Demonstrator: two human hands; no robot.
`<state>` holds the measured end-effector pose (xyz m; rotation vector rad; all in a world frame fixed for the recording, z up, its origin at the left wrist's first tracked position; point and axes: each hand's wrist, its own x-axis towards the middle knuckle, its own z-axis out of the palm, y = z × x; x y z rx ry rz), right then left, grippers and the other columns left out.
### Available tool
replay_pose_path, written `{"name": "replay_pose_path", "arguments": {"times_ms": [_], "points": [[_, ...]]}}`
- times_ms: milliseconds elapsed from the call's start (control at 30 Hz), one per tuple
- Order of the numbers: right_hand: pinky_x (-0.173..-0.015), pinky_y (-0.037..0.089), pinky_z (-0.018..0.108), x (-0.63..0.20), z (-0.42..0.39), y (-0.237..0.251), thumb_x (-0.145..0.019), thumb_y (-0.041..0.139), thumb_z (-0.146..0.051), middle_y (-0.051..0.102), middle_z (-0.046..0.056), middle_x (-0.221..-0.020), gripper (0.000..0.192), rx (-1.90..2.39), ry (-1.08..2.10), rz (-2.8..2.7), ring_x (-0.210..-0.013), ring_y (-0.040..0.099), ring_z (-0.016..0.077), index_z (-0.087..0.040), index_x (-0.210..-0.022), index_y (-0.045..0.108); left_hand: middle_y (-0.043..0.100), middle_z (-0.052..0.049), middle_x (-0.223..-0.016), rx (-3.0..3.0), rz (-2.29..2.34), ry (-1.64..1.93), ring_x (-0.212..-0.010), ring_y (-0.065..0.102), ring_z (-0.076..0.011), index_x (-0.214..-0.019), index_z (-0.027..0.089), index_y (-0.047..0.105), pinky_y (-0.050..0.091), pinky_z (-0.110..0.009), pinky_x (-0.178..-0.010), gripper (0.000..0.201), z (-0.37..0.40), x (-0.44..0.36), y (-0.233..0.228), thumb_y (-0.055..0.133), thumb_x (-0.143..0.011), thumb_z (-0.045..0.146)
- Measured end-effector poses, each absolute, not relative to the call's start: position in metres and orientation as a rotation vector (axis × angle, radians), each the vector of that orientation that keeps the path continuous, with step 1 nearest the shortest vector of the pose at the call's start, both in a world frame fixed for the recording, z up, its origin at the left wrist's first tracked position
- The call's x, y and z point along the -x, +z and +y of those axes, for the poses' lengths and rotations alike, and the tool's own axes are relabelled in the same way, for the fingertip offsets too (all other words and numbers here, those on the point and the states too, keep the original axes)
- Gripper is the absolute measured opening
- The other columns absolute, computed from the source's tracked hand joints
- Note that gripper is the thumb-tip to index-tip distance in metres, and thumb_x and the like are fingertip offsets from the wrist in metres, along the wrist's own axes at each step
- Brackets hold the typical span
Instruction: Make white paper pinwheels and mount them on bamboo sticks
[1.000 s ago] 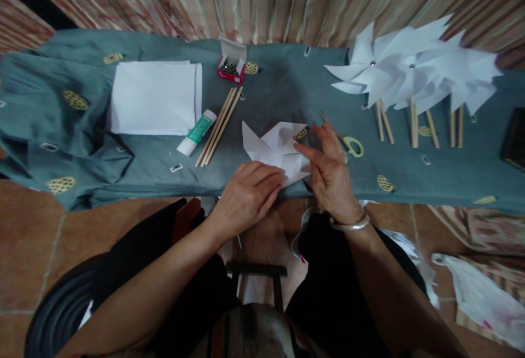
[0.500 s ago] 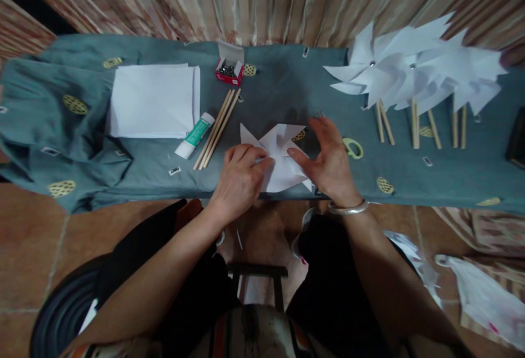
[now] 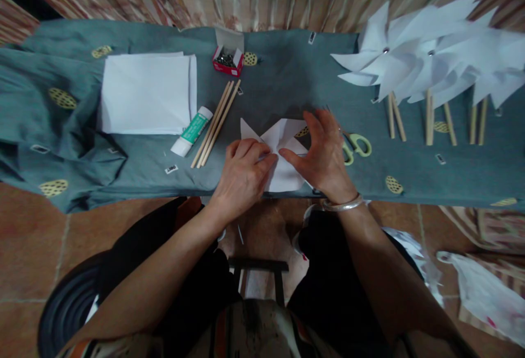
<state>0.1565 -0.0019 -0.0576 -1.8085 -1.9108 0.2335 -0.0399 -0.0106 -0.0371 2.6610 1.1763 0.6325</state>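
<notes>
Red box (image 3: 227, 69) of small metal bits is the reference. Cut paper (image 3: 287, 177) with pointed flaps lies flat on the worktop (image 3: 287, 76), to the near right of the box, under both hands. Left hand (image 3: 244, 175): fingers curled, thumb by fingertips near the paper's center; can't tell if it pinches a flap or only presses, probably to keep the folds down. Right hand (image 3: 326, 156): open C, thumb on paper near the middle, fingers spread past the edge, grasping nothing; looks like steadying. Loose sticks (image 3: 216, 123) just nearside of the box, glue stick (image 3: 191, 131) near left, paper stack (image 3: 147, 95) left: supplies seemingly grouped for reach. Scissors (image 3: 351, 138) near right, beside the right hand. Pinwheels (image 3: 430, 71) well right of the box, overlapping, likely to save space.
</notes>
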Motion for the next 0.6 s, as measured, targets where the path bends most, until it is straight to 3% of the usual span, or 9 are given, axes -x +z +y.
{"name": "replay_pose_path", "arguments": {"times_ms": [300,600], "points": [[-0.111,0.03,0.064,-0.1565,-0.0009,-0.0606,-0.075,0.068,-0.06,0.039,0.014,-0.149,0.076,1.764,0.263,-1.89,-0.141,0.031,0.0391,-0.027,-0.139,0.042,0.067,-0.01,-0.106,-2.638,1.164,0.638,-0.104,0.052,-0.0266,-0.105,0.019,0.068,0.039,-0.046,-0.089,0.024,-0.0088,0.0385,-0.0379,0.047,-0.095,0.023],[-0.111,0.03,0.062,-0.1561,0.0028,-0.0605,-0.074,0.067,-0.062,0.037,0.019,-0.149,0.083,1.797,0.382,-1.868,-0.141,0.031,0.0396,-0.018,-0.139,0.041,0.067,-0.009,-0.107,-2.637,1.172,0.64,-0.105,0.052,-0.0258,-0.109,0.019,0.068,0.038,-0.046,-0.09,0.025,-0.009,0.0391,-0.0367,0.047,-0.096,0.024]]}}
